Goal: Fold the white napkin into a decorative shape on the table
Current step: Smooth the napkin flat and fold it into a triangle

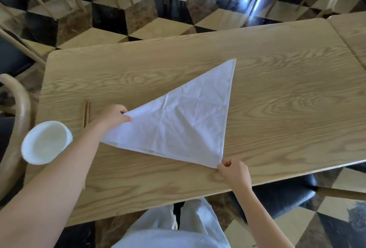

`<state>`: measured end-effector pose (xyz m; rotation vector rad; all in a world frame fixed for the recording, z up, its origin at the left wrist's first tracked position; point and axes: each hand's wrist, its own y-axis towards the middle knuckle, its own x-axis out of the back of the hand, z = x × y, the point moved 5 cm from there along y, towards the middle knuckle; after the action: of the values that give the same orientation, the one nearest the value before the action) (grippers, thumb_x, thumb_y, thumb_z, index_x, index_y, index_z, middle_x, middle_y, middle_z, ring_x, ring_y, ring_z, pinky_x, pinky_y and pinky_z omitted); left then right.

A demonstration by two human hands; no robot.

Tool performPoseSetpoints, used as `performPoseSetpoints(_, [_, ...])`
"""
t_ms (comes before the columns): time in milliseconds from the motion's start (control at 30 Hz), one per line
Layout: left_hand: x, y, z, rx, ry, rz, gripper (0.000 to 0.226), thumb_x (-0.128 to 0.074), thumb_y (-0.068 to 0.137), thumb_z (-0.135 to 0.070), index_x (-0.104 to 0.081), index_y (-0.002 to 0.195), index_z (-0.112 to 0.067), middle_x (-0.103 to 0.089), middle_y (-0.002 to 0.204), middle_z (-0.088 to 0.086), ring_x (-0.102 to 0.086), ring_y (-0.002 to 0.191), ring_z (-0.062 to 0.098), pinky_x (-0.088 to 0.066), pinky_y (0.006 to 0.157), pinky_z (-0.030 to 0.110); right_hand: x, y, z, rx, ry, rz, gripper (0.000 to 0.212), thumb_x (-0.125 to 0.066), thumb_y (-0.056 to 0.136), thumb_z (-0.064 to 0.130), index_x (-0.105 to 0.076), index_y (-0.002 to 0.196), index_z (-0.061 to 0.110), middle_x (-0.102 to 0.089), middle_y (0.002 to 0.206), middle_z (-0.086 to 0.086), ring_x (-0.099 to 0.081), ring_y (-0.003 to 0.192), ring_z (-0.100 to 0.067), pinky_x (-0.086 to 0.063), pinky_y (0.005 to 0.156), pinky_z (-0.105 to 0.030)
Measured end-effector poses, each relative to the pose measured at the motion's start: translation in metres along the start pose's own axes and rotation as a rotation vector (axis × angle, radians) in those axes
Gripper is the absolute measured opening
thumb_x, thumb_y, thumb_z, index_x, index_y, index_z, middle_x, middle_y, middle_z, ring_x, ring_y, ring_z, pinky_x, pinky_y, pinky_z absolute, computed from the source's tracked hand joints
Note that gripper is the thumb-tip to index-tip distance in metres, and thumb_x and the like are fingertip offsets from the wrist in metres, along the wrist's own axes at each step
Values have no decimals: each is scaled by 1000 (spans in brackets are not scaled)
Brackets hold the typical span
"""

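The white napkin [184, 121] lies on the wooden table [277, 99], folded into a triangle with one tip pointing away toward the far side. My left hand [113, 116] pinches the napkin's left corner, which is lifted slightly off the wood. My right hand [233, 172] pinches the near right corner close to the table's front edge. Creases cross the cloth's middle.
A white bowl [46, 142] stands at the table's left end, partly behind my left forearm. A pair of wooden chopsticks [86, 114] lies just left of my left hand. Chairs stand around the table on a checkered floor; a second table [350, 31] adjoins at the right.
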<state>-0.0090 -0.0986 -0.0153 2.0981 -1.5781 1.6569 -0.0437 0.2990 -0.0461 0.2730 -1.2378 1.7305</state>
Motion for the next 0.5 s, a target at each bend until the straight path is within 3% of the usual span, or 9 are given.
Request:
performPoseSetpoints(367, [24, 22, 12, -66, 48, -67, 9, -62, 86, -19, -57, 83, -12, -51, 76, 0, -47, 72, 20, -29, 52, 27, -33, -25, 14, 19, 21, 54, 20, -52, 78, 17, -45, 60, 10, -45, 59, -5, -40, 52, -20, -29, 54, -26])
performPoseSetpoints(433, [27, 26, 13, -62, 54, -63, 9, -62, 86, -19, -60, 90, -11, -54, 81, 0, -51, 79, 22, -32, 54, 27, -27, -27, 22, 58, -70, -5, 22, -53, 83, 25, -49, 67, 11, -53, 60, 1, -46, 53, -20, -32, 50, -25])
performPoseSetpoints(500, [29, 26, 11, -29, 76, -129, 19, -60, 86, -19, -61, 103, -10, -60, 98, 4, -56, 95, 27, -39, 68, 30, -16, -27, 39, 152, -93, -112, 19, -50, 89, 31, -50, 78, 15, -56, 69, 4, -53, 64, -18, -36, 52, -29])
